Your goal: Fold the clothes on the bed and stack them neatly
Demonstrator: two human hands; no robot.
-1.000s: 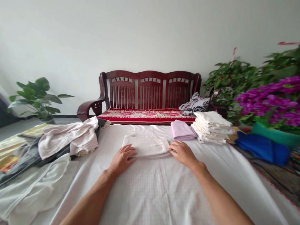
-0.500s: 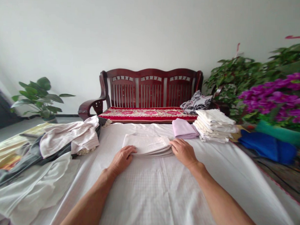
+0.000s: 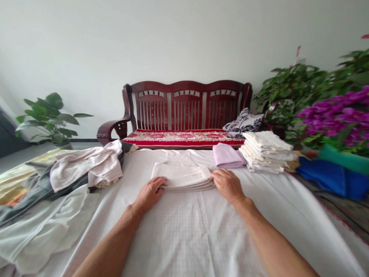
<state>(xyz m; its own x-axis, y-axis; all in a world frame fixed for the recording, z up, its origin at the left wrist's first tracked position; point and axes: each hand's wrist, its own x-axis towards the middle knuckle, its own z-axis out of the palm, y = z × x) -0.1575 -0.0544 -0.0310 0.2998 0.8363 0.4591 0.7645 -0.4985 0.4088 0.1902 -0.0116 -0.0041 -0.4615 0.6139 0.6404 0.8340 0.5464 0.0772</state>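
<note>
A folded off-white cloth (image 3: 180, 176) with a fine checked weave lies in several layers on the white sheet (image 3: 181, 243). At its near left corner, my left hand (image 3: 150, 192) is closed on the layers with bent fingers. My right hand (image 3: 228, 184) pinches the right end, its thumb mostly hidden. Behind the right hand sits a folded lilac cloth (image 3: 228, 155), beside a neat stack of folded white cloths (image 3: 265, 152).
Loose garments (image 3: 86, 169) are heaped along the left side, with a sheer white one (image 3: 38, 234) nearest me. Beyond the sheet stands a dark red wooden bench (image 3: 185, 104) with a patterned cushion (image 3: 244, 123). Blue fabric (image 3: 333, 178) and purple flowers (image 3: 345, 112) are at the right.
Both hands keep their places at the folded cloth's ends, and the cloth stays where it was. The whole view has shifted slightly.
</note>
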